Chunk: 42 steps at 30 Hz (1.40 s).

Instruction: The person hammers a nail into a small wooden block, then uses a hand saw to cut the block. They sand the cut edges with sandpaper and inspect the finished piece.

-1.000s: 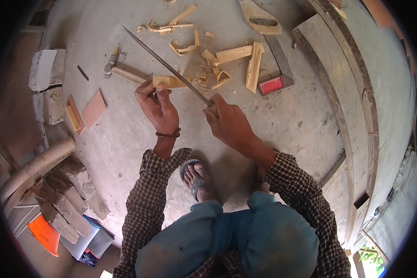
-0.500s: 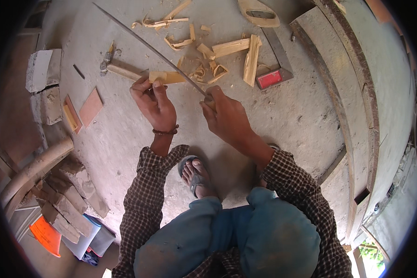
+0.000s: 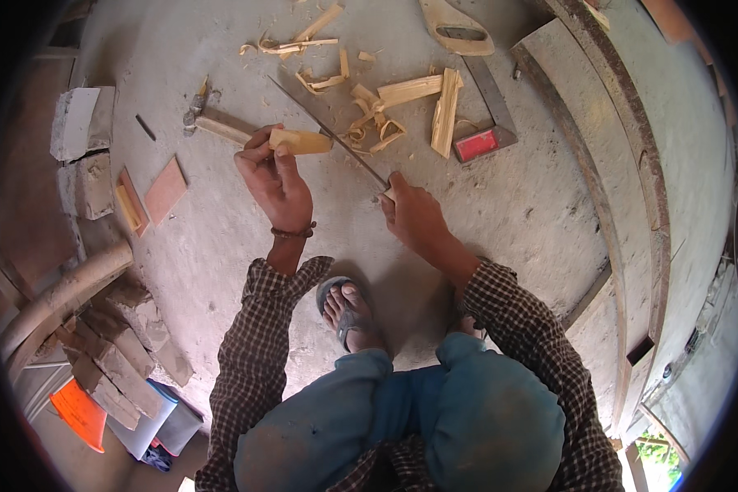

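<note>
My left hand (image 3: 279,184) pinches a small flat piece of pale wood (image 3: 305,143) between thumb and fingers, its free end to the right. A long, thin, tapered metal file (image 3: 328,131) slants across just off that free end; I cannot tell if they touch. Its handle end is in my closed right hand (image 3: 421,217), mostly hidden by the fingers. Behind my left hand lies a hammer (image 3: 221,125), its head to the left and its wooden handle reaching toward my fingers.
Curled wood shavings (image 3: 377,123) and two split wood sticks (image 3: 444,113) lie ahead. A wooden saw-like handle (image 3: 457,29) and a red block (image 3: 477,145) on dark metal lie right. Curved beams (image 3: 586,156) bound the right; bricks (image 3: 86,184) and tile pieces (image 3: 166,190) lie left.
My right hand has moved right and slightly nearer to me, drawing the file back so its far tip sits much closer to the wood. The wood piece has turned slightly in my left hand.
</note>
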Tool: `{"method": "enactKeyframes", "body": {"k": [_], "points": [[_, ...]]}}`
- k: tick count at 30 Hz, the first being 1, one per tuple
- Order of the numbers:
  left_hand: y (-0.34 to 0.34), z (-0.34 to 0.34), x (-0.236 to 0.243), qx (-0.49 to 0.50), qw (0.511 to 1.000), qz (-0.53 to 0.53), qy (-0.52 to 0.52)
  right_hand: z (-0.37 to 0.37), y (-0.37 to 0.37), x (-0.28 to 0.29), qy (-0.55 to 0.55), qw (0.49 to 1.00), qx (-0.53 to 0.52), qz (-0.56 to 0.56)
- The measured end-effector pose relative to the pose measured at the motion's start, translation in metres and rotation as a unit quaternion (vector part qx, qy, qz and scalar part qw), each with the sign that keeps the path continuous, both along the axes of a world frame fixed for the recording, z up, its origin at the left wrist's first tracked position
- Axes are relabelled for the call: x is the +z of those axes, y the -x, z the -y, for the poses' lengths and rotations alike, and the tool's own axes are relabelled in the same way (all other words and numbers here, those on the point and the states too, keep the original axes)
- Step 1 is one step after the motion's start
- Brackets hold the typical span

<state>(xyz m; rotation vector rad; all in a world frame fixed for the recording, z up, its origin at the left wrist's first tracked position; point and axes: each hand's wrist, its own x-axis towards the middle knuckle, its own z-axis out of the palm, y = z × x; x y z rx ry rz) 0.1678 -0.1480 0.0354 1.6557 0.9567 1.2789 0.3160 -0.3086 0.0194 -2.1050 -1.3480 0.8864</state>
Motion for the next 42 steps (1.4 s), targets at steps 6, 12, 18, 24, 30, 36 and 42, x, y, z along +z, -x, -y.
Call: {"method": "enactKeyframes", "body": {"k": [6, 12, 18, 24, 30, 36, 42], "points": [[0.01, -0.01, -0.002, 0.02, 0.996, 0.039, 0.078, -0.002, 0.002, 0.012, -0.074, 0.996, -0.027, -0.042], [-0.005, -0.01, 0.002, 0.045, 0.988, 0.092, 0.118, -0.001, 0.006, -0.005, -0.009, 0.999, -0.04, -0.008], [-0.005, -0.013, 0.003, 0.015, 0.994, 0.001, 0.111, -0.025, 0.014, 0.032, -0.132, 0.982, -0.065, -0.121], [-0.009, -0.008, -0.002, 0.022, 0.997, 0.026, 0.063, -0.03, 0.013, 0.034, -0.091, 0.992, -0.037, -0.081], [-0.001, -0.01, -0.005, 0.021, 0.998, 0.002, 0.057, -0.041, 0.008, 0.066, -0.165, 0.98, -0.039, -0.105], [-0.009, -0.003, -0.004, 0.017, 0.999, -0.01, 0.047, -0.027, 0.002, 0.026, -0.052, 0.998, -0.024, -0.023], [-0.005, -0.01, -0.005, 0.027, 0.999, -0.005, 0.036, -0.034, 0.001, 0.055, -0.123, 0.989, -0.043, -0.072]]}}
